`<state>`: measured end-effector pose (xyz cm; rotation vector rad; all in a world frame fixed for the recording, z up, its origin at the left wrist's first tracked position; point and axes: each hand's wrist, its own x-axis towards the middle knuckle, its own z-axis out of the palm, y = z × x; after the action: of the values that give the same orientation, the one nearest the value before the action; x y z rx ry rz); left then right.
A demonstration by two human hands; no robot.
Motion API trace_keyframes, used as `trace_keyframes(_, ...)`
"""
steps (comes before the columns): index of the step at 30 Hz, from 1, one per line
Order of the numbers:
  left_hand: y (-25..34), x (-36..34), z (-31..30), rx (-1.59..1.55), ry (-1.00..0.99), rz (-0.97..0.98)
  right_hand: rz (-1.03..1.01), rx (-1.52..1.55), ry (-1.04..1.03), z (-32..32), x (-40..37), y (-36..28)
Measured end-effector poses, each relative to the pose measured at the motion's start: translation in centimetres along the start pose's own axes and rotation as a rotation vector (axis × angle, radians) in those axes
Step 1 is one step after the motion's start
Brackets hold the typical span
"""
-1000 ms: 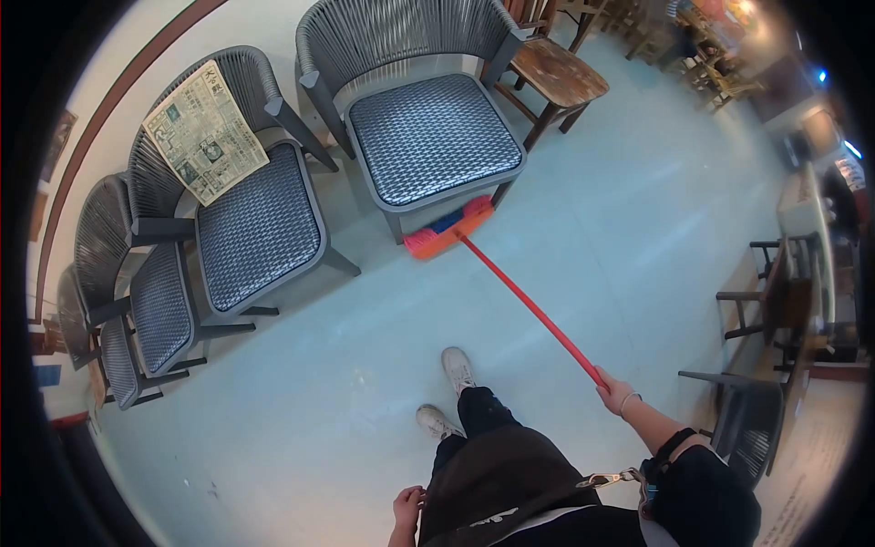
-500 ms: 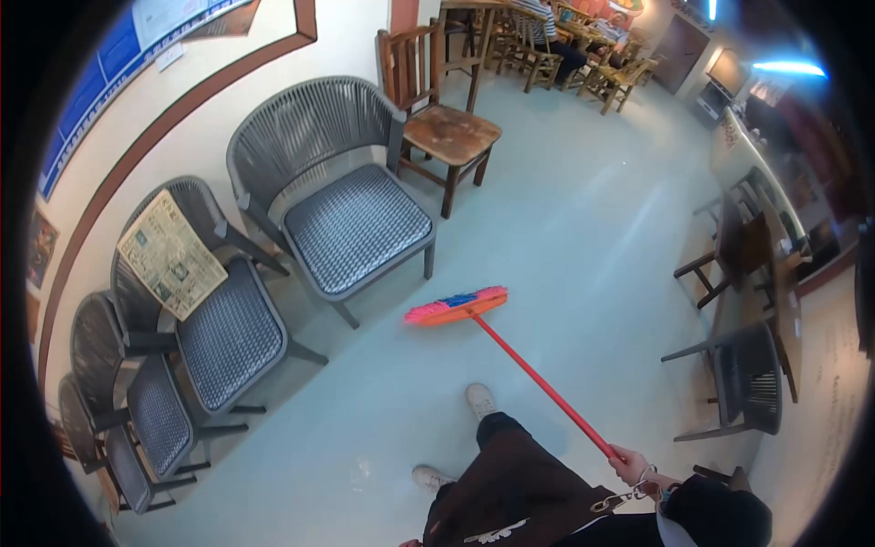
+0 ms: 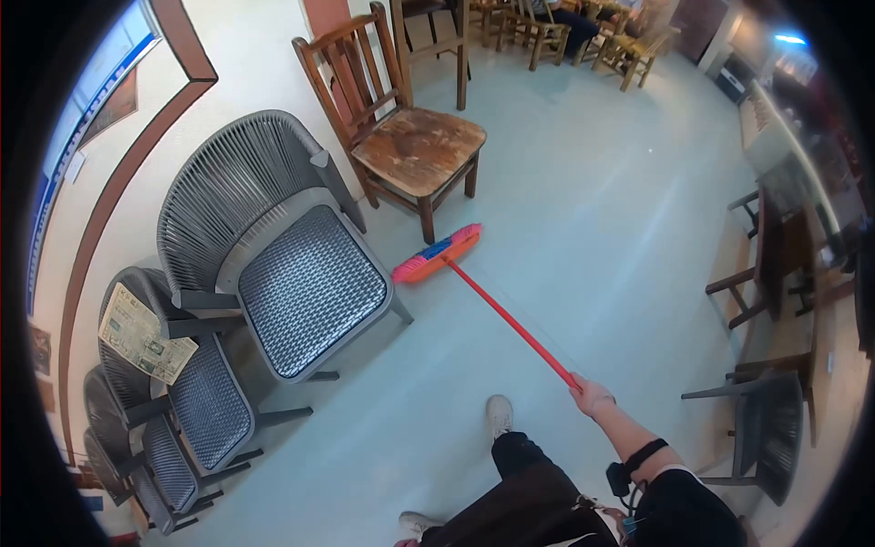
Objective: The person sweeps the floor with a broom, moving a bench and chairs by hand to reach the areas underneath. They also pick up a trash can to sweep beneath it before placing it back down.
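My right hand [image 3: 592,397] is closed around the end of a red broom handle [image 3: 515,324], with the arm stretched forward. The broom head [image 3: 440,255], orange with pink and blue bristles, rests on the floor. It lies by the front leg of a worn wooden chair [image 3: 419,150], close to the front corner of a grey woven armchair [image 3: 310,292]. Only a sliver of my left hand [image 3: 406,543] shows at the bottom edge, and its fingers cannot be made out.
More grey armchairs [image 3: 214,401] line the left wall, one with a newspaper [image 3: 146,333] on it. On the right stand a dark chair [image 3: 766,438] and a wooden table. At the back, people sit among bamboo chairs [image 3: 633,55]. Pale floor [image 3: 583,210] runs between.
The broom head has moved forward to the wooden chair's leg. My right arm has reached further out, and the view has shifted forward, bringing the chairs nearer.
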<state>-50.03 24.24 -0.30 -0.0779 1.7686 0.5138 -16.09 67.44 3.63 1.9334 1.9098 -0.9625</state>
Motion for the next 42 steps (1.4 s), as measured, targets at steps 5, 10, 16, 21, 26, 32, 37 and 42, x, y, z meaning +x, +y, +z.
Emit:
trace_keyframes(5,8.9,-0.7,8.4,0.022,-0.067,0.053,0.152,-0.155,-0.116,-4.6,-7.1,8.1)
trace_keyframes(10,12.7,-2.0,9.8,0.162,-0.074,0.196,0.063,0.289,-0.068,-5.0,-14.4,13.2)
trace_keyframes(16,13.8,-0.2,9.9,0.050,0.081,-0.009,0.038,0.129,-0.023,-5.1,-7.1,5.9)
trace_keyframes(21,13.6,-0.3,11.2,0.017,-0.039,0.049,0.157,0.251,-0.321,-7.3,7.8,-6.5)
trace_keyframes(26,9.7,0.3,10.0,-0.036,-0.089,0.002,-0.068,-0.027,-0.154,-1.7,11.9,-5.4)
trace_keyframes(32,5.5,0.4,7.4,-0.131,-0.058,0.000,0.039,-0.042,-0.309,-5.8,-3.0,0.5)
trace_keyframes(37,2.1,-0.1,6.0,-0.189,0.038,-0.075,0.287,0.160,-0.248,-13.3,-3.8,1.4)
trace_keyframes(42,7.7,1.8,10.3,-0.116,0.057,-0.103,0.164,0.142,0.119,-16.5,12.1,1.7)
